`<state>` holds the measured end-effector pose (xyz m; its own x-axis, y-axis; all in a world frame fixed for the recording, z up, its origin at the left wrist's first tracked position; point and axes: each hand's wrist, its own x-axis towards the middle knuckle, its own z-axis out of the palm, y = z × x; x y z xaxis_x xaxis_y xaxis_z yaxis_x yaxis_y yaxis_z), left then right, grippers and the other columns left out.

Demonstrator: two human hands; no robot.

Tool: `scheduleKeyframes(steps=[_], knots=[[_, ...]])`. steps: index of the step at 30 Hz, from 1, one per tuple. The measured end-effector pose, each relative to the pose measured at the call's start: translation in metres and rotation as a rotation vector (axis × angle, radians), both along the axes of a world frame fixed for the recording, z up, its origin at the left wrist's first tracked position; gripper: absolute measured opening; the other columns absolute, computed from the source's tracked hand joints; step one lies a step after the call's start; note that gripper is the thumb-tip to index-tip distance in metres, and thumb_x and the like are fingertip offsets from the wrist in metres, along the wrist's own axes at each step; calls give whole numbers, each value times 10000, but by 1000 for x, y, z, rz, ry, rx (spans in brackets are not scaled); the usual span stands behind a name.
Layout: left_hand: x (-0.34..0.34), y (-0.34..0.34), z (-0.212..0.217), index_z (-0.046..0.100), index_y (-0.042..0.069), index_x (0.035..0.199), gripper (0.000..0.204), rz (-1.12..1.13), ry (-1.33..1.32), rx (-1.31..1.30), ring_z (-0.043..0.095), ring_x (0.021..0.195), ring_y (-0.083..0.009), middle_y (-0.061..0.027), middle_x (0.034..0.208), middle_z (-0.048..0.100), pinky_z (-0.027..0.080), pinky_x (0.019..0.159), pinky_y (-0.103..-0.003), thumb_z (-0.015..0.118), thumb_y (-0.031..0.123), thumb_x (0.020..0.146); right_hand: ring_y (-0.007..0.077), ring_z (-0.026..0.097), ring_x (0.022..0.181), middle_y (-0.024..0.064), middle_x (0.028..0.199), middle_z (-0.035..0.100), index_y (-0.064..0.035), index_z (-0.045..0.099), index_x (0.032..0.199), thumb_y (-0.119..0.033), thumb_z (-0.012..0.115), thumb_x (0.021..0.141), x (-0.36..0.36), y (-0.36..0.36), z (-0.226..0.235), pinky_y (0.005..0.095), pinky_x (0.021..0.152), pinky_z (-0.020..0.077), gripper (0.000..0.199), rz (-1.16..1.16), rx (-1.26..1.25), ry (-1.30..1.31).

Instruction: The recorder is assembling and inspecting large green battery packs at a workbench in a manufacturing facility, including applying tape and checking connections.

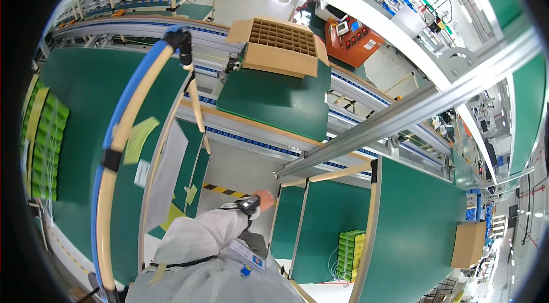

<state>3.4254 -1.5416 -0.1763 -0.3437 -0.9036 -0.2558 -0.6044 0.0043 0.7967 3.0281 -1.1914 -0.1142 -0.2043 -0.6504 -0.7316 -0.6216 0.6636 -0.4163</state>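
Note:
My left hand (263, 199) hangs over the gap between two green-topped workstations, above the grey floor. A dark band with a small device (248, 204) is round its wrist, and a pale striped sleeve (209, 228) covers the arm. Nothing shows in the hand; its fingers are too small and turned away to make out. My right hand is out of sight. On my chest lies a badge (247, 255) with a blue clip. Ahead, an opened cardboard box (280, 62) with a grid of dividers stands on a green board (274, 105) across the conveyor.
A blue-and-wood rail (123, 125) rises at the left beside a green tabletop (74, 188). Green trays (54, 148) stand far left; others (349, 254) sit lower right. An aluminium beam (389, 114) crosses ahead. A brown carton (469, 244) is at the right.

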Motion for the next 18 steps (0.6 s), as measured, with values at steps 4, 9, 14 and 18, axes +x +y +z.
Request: scheduleKeyframes(steps=[4, 9, 14, 18], knots=[[-27, -63, 63, 679, 75, 1002, 232, 176, 309, 343, 688, 834, -329, -161, 913, 713, 543, 748, -432, 627, 248, 856, 235, 671, 786, 83, 871, 722, -94, 743, 951, -314, 654, 912, 30, -61, 18, 389, 687, 529, 240, -42, 19, 16], [-25, -143, 67, 642, 79, 1069, 279, 406, 254, 55, 647, 1032, -346, -132, 1025, 666, 531, 855, -455, 660, 209, 822, 240, 673, 793, 85, 876, 723, -99, 743, 953, -320, 650, 913, 49, -126, 25, 391, 691, 530, 243, -14, 55, 19], [22, -197, 104, 500, 57, 1259, 467, 462, 117, -76, 603, 1076, -424, -204, 1196, 565, 506, 912, -512, 641, 166, 827, 245, 675, 800, 87, 882, 724, -104, 744, 956, -325, 645, 914, 65, -166, 41, 392, 695, 530, 246, 33, 70, 31], [37, -205, 112, 473, 63, 1308, 512, 498, 130, -62, 599, 1094, -425, -210, 1247, 566, 505, 919, -505, 632, 167, 832, 250, 677, 806, 88, 886, 724, -108, 744, 958, -329, 642, 915, 67, -184, 53, 394, 698, 531, 248, 68, 71, 47]])
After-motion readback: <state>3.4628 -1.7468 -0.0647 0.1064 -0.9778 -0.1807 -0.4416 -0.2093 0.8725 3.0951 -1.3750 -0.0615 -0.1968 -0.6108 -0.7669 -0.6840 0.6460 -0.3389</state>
